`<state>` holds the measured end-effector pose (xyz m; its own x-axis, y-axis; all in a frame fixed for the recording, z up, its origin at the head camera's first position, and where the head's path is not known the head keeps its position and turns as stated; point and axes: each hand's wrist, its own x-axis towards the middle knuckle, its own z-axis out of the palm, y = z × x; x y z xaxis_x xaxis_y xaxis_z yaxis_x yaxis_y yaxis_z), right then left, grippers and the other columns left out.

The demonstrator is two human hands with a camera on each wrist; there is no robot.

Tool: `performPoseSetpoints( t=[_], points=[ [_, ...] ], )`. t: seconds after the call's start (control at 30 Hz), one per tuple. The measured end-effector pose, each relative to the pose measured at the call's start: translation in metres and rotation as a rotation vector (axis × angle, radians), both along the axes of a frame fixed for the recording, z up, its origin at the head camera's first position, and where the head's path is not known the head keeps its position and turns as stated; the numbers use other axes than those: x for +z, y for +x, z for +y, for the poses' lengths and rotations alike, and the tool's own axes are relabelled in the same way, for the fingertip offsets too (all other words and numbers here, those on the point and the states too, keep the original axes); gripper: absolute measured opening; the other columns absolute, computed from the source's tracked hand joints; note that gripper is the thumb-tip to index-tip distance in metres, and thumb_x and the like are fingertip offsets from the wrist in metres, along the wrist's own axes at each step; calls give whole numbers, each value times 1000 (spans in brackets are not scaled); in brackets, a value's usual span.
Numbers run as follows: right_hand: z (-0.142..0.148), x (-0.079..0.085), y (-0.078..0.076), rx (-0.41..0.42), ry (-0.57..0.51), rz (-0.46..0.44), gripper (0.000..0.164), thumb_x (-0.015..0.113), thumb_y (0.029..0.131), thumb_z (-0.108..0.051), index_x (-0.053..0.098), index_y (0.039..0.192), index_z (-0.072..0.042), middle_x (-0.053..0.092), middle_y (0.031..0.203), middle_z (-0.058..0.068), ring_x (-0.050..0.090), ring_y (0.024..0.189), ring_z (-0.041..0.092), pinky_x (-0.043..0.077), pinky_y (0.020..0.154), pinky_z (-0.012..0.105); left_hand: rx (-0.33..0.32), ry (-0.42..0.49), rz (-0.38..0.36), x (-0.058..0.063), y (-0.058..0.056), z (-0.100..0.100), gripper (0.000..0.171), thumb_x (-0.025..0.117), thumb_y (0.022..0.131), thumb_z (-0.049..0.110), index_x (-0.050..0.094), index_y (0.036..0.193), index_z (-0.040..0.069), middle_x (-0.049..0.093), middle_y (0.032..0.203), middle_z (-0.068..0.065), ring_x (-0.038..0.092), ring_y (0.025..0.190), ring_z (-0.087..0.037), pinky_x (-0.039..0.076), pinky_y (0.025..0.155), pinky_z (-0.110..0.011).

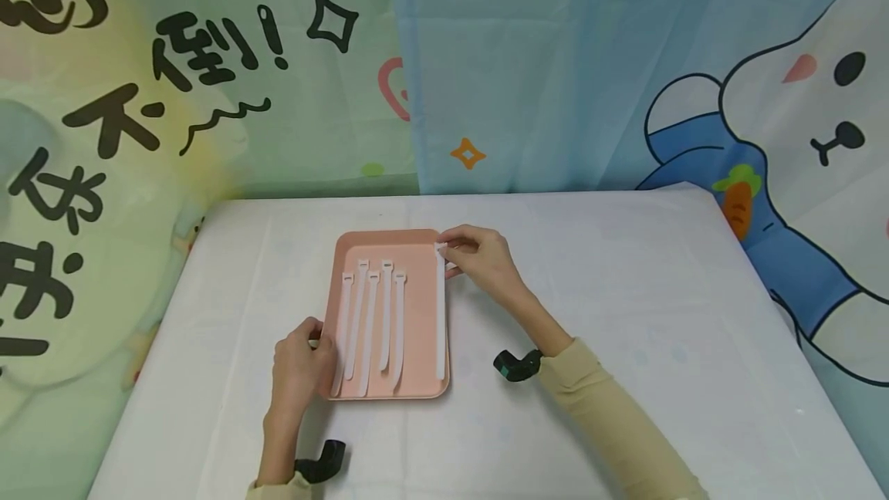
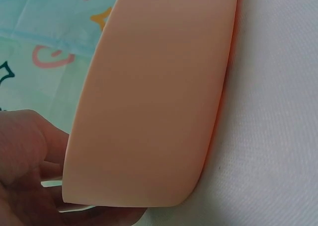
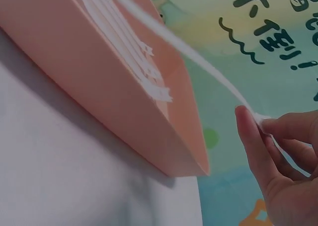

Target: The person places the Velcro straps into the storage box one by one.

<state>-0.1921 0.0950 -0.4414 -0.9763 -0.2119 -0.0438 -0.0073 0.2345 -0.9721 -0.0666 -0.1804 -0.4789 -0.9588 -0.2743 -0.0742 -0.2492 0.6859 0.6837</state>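
A pink tray lies on the table, with several white cable ties side by side in its left half, slotted heads toward the far end. My left hand grips the tray's near left side; in the left wrist view its fingers are at the tray's corner, partly hidden by the tray wall. My right hand pinches one more white cable tie by its far end, along the tray's right side. In the right wrist view that tie stretches above the tray rim between thumb and fingertips.
A white cloth covers the table. Behind it hangs a printed curtain with characters and a cartoon animal. A black wrist camera sits at the right wrist, and another black camera at the left.
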Motion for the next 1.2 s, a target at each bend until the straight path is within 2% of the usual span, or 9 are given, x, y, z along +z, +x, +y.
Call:
performPoseSetpoints(
  t=[0.1, 0.23, 0.33, 0.53, 0.77, 0.9, 1.0, 1.2],
  points=[
    [-7, -5, -1, 17, 1, 6, 19, 70, 95, -5, 73, 114, 0, 72, 101, 18, 74, 76, 29, 61, 75, 47, 4, -2, -3, -1, 0, -1, 18, 56, 94, 7, 71, 101, -1, 76, 98, -22, 75, 85, -35, 55, 64, -43],
    [-16, -11, -2, 31, 11, 24, 17, 70, 94, -3, 73, 111, 2, 73, 96, 19, 75, 71, 28, 61, 71, 43, 8, -5, -1, -1, 0, -1, 19, 56, 94, 8, 71, 101, -1, 76, 97, -22, 75, 85, -35, 56, 65, -45],
    [-23, -15, -3, 39, 14, 26, 16, 69, 94, -1, 73, 109, 3, 74, 95, 20, 75, 72, 30, 62, 69, 39, 8, -8, -2, -2, 0, -1, 19, 56, 93, 8, 71, 101, -2, 76, 97, -23, 75, 85, -36, 56, 66, -47],
    [-33, -21, -5, 36, 38, 12, 15, 68, 94, 0, 73, 107, 3, 74, 95, 20, 74, 77, 37, 61, 73, 46, 2, 0, -5, -3, 0, -1, 19, 56, 94, 7, 70, 103, -2, 75, 98, -23, 75, 86, -36, 57, 67, -47],
    [-40, -29, -7, 42, 96, -1, 13, 68, 94, 0, 74, 105, 1, 74, 90, 19, 74, 75, 39, 61, 70, 43, -4, 7, 9, -4, 0, -1, 19, 56, 93, 7, 70, 101, -1, 75, 95, -22, 75, 83, -33, 56, 63, -42],
    [-46, -30, -8, 59, 191, 48, 14, 66, 95, -1, 74, 107, 0, 74, 96, 18, 75, 75, 35, 60, 68, 36, -10, 0, 25, -4, 0, -2, 18, 56, 92, 6, 70, 100, -2, 76, 95, -23, 75, 83, -35, 57, 63, -43],
    [-50, -32, -9, 75, 306, 119, 16, 65, 95, -2, 74, 108, -2, 74, 102, 16, 74, 82, 29, 58, 74, 33, -17, -2, 25, -4, -1, -2, 17, 57, 93, 5, 70, 101, -2, 76, 97, -24, 75, 86, -38, 58, 67, -48],
    [-55, -34, -9, 131, 442, 204, 18, 61, 96, 1, 72, 110, -1, 74, 108, 16, 72, 100, 29, 57, 87, 38, -21, -2, 26, -4, -2, -3, 16, 57, 93, 4, 70, 100, -3, 76, 96, -25, 76, 86, -39, 58, 68, -48]
  ],
)
